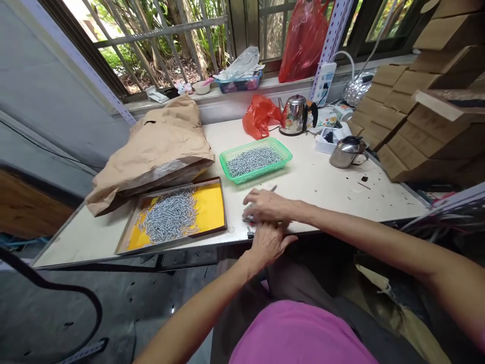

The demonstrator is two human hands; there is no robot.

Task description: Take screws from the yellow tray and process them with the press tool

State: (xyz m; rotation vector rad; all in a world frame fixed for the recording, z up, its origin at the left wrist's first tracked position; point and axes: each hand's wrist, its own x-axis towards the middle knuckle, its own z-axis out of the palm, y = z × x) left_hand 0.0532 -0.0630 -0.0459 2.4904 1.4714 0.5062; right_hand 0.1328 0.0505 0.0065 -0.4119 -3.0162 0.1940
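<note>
the small heaped pieces (168,215) are bright, shiny metal on a smooth yellow lining (211,205), and the green basket (242,179) is glossy, translucent plastic. the sack (162,136) is matt brown paper, creased all over, the stacked boxes (417,119) dull cardboard, the crumpled red bag (258,116) thin, shiny plastic. the kettle (293,114) is mirror-polished metal, the tabletop (310,177) smooth, the shirt (299,333) matt cloth.

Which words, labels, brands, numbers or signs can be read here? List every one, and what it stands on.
No text can be read anywhere in view.
White rectangular plastic power strip: small bluish markings, too blurred to read.
Shiny silver metal kettle: a coloured decoration on its side; any lettering there is too small to read.
</note>
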